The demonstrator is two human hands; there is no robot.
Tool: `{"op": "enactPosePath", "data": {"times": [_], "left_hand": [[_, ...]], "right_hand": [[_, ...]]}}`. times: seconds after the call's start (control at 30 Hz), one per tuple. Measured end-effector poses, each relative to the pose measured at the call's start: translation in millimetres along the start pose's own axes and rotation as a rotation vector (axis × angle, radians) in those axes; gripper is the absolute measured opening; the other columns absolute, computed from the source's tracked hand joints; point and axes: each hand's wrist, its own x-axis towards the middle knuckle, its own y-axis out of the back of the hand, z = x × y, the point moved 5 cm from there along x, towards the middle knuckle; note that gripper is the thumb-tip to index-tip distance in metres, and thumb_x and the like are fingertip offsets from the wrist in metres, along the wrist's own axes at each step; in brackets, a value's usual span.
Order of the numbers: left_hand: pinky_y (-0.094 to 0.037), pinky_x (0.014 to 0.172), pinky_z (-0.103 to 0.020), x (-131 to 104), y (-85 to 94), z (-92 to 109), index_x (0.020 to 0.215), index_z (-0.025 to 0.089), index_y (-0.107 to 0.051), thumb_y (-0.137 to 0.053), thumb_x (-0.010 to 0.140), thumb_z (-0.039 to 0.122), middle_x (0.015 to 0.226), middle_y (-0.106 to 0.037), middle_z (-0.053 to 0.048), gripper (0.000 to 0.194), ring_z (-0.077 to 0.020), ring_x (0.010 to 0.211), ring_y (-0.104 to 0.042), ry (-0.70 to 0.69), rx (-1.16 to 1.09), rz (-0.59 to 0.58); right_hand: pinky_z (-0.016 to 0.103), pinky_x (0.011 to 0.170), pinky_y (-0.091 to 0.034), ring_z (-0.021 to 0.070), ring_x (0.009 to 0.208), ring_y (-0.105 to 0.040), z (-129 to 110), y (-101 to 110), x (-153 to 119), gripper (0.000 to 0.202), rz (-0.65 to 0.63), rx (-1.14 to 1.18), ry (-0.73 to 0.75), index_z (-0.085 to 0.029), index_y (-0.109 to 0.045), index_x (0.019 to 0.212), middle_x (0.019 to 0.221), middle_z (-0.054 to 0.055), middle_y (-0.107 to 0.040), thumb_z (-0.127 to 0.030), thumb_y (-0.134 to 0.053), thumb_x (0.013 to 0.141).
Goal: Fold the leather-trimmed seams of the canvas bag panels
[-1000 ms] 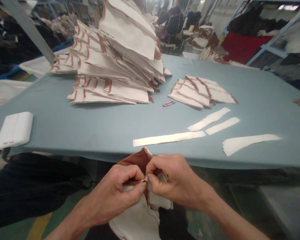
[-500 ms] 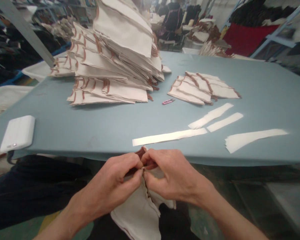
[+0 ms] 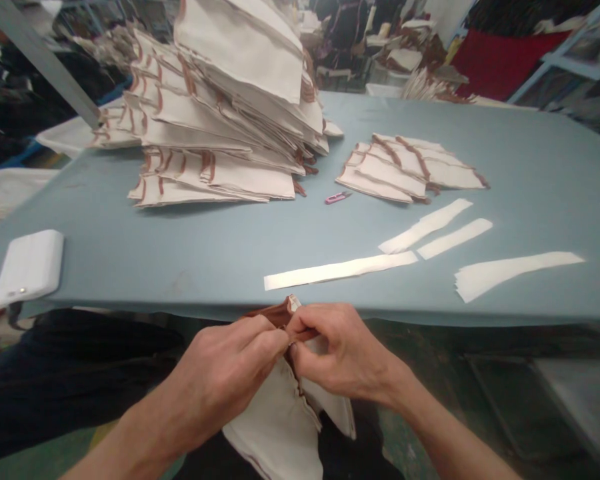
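Observation:
A cream fabric piece with brown edging (image 3: 279,420) hangs over my lap, just in front of the table edge. My left hand (image 3: 230,373) pinches its brown-trimmed seam from the left, fingers pressed together. Against it, my right hand (image 3: 333,350) pinches the same seam between thumb and forefinger. The two sets of fingertips meet, and what lies exactly between them is hidden. A folded brown and cream corner sticks up behind the fingers. Beyond the hands, a long cream strip (image 3: 340,270) lies along the table edge.
On the blue-green table (image 3: 190,247) stands a tall stack of cream fabric pieces (image 3: 220,133). A smaller fanned pile (image 3: 405,167), pink thread snips (image 3: 338,197), two short strips (image 3: 425,227), a fanned bundle of strips (image 3: 510,273) and a white box-like device (image 3: 30,267) also lie there.
My left hand has rolled over the seam, so its knuckles now face up and its thumb is less visible. Both hands still pinch the fabric. The view has shifted slightly.

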Motion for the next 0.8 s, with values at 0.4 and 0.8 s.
{"op": "enactPosePath", "data": {"times": [0.4,0.8], "left_hand": [[-0.057,0.075,-0.022,-12,-8.6,1,0.130,0.014,-0.056,-0.037,0.109,0.010,0.099,-0.073,-0.008,0.029,-0.0161,0.087,-0.070,-0.111,0.100,-0.014],[-0.045,0.062,-0.015,1,4.2,-1,0.084,0.021,-0.061,-0.047,0.098,0.017,0.076,-0.064,0.006,0.020,-0.0084,0.068,-0.060,0.404,-0.456,-0.159]], "right_hand": [[0.021,0.051,-0.030,0.0100,0.056,-0.039,20,-18,-6,0.009,-0.232,0.528,-0.423,-0.018,-0.057,0.073,0.061,-0.005,-0.047,-0.026,-0.057,0.073],[0.021,0.053,-0.028,0.0080,0.053,-0.039,-20,7,-6,0.008,-0.006,0.038,-0.002,-0.019,-0.053,0.063,0.057,-0.006,-0.047,-0.012,-0.052,0.067]]}}
